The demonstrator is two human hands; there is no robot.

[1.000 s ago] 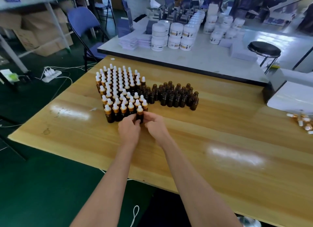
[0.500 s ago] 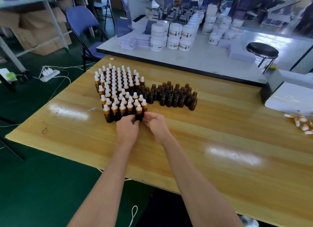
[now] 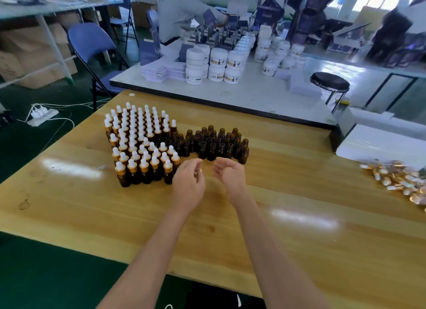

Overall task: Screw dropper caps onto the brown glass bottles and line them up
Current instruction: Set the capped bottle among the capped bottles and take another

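Mostly done: capped brown glass bottles point(image 3: 138, 147) stand in rows; uncapped brown bottles point(image 3: 214, 145) touch that block, loose gold dropper caps point(image 3: 396, 182) well apart; left hand point(image 3: 187, 184), right hand point(image 3: 228, 177) beside it, fingers loosely curled, empty

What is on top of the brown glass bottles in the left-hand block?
The capped brown glass bottles each carry a gold-collared dropper cap with a white rubber bulb. The caps cover the bottle mouths, and front rows hide most bodies behind.

capped brown bottles point(image 3: 140, 147): upright, packed rows, left | uncapped bottles point(image 3: 214, 143): upright cluster beside | loose dropper caps point(image 3: 396, 179): far right
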